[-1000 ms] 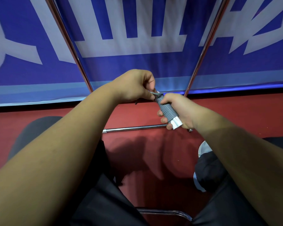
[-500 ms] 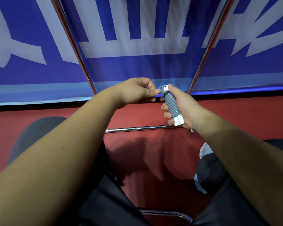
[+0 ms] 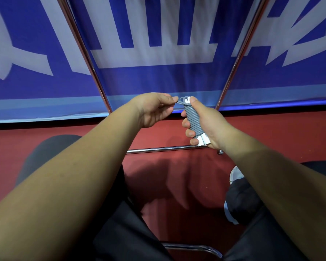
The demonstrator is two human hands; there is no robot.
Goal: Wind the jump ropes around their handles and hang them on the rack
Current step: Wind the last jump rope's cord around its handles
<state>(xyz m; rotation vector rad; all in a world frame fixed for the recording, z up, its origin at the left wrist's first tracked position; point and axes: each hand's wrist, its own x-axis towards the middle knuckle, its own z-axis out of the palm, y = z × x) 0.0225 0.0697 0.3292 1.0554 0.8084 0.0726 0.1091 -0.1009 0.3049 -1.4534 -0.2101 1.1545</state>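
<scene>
Out in front, above the red floor (image 3: 271, 132) and between two slanted metal poles (image 3: 239, 59): both forearms (image 3: 94, 147) stretched forward. Right hand (image 3: 205, 123) curled round the jump rope (image 3: 193, 119), thumb up top, fingers wrapped round the far side. Left hand (image 3: 154, 108) just beside it, thumb and forefinger pinching what looks like the loose rope end (image 3: 180, 100). Grey cord wound in tight, neat turns down the white handles (image 3: 201, 141), held nearly upright, white tips poking out below.
</scene>
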